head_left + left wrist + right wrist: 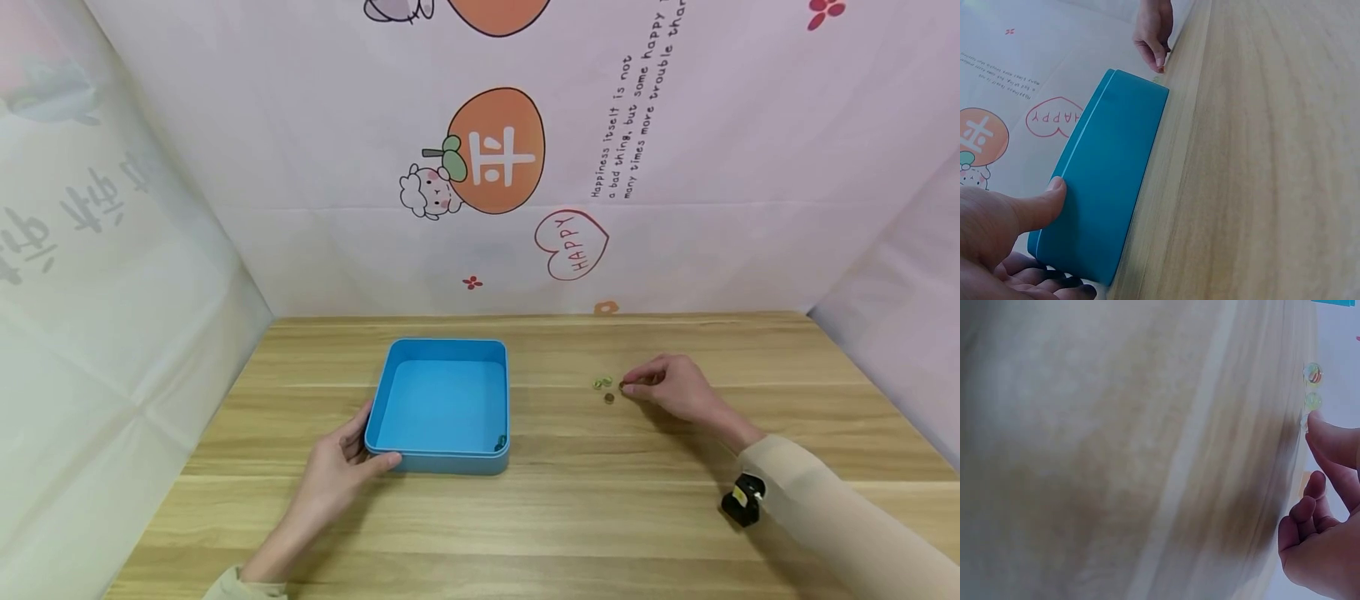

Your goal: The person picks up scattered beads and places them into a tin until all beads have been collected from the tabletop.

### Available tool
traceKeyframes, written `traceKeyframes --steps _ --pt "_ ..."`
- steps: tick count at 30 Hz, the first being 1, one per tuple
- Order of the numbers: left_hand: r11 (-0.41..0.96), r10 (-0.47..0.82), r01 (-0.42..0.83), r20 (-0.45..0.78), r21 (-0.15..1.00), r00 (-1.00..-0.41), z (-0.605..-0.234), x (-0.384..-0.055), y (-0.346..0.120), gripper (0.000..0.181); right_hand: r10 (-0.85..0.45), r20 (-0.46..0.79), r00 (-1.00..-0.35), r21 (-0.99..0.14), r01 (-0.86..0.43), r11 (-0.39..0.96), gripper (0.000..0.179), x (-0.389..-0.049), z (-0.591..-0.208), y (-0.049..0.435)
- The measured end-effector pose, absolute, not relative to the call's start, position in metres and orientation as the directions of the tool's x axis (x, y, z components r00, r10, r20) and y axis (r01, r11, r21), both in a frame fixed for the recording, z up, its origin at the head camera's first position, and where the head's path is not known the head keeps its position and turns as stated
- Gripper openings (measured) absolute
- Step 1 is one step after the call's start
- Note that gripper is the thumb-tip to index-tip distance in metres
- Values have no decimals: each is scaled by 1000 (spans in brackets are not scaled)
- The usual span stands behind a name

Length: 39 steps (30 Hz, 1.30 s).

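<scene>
A square blue box without a lid sits on the wooden table, with dark green marbles in its near right corner. My left hand grips the near left corner of the box; its thumb lies along the front wall, as the left wrist view also shows against the blue wall. To the right of the box, my right hand pinches a small brownish marble between thumb and forefinger, low over the table. Right beside its fingertips lie a brown marble and greenish clear marbles.
Wood-grain table spreads under both hands. A white printed cloth hangs behind the table's back edge, and more cloth hangs at the sides. A small black device is at my right sleeve.
</scene>
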State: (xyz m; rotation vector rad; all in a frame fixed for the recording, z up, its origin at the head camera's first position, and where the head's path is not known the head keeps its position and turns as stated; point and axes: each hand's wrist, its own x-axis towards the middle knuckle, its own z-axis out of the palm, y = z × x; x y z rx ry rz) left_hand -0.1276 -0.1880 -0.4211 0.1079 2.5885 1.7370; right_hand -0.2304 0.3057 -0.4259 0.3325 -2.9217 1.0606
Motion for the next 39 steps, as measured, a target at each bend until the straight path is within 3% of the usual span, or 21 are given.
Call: traceKeyframes --steps 29,39 --pt "383 71 52 27 922 -997 -421 -126 -188 88 -145 21 -989 -785 -107 611 32 -208 -395 277" --pt "395 60 42 20 918 -998 -421 -126 -187 88 -178 26 -984 -811 -125 572 28 -212 -381 262"
